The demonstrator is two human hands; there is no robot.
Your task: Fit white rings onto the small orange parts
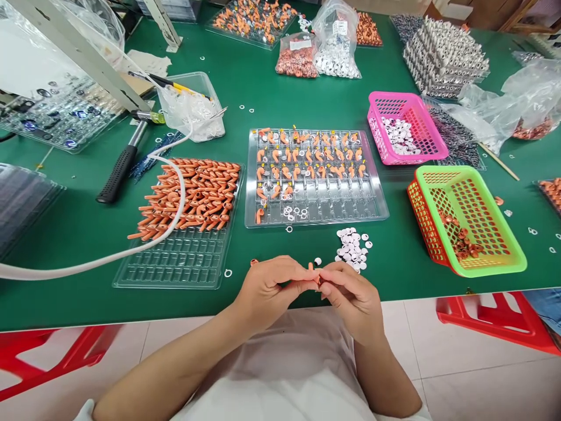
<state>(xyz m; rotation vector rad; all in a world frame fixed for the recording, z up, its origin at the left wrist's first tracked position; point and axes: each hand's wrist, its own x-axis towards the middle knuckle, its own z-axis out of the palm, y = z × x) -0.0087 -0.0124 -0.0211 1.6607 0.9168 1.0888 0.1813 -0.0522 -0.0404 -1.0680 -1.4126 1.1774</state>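
My left hand (276, 286) and my right hand (356, 298) meet at the table's front edge, fingertips pinched together on a small orange plastic piece (311, 266). A dark, shiny bit of it shows by the right fingertips; the fingers cover most of the rest. Just beyond the right hand lies a heap of white discs (350, 248), with one loose disc (318, 261) nearer the fingers. Behind the hands sits a clear compartment tray (362, 202), its upper rows holding curved orange pieces (308, 155) with yellow bits. Several white rings (288, 211) rest in its lower part.
To the left, orange stemmed parts (193, 196) are piled on a clear tray (169, 266), crossed by a white hose (182, 199). A hammer (120, 169) lies beyond. On the right stand a pink basket (381, 143) of white discs and a green basket (495, 257) with reddish-brown parts.
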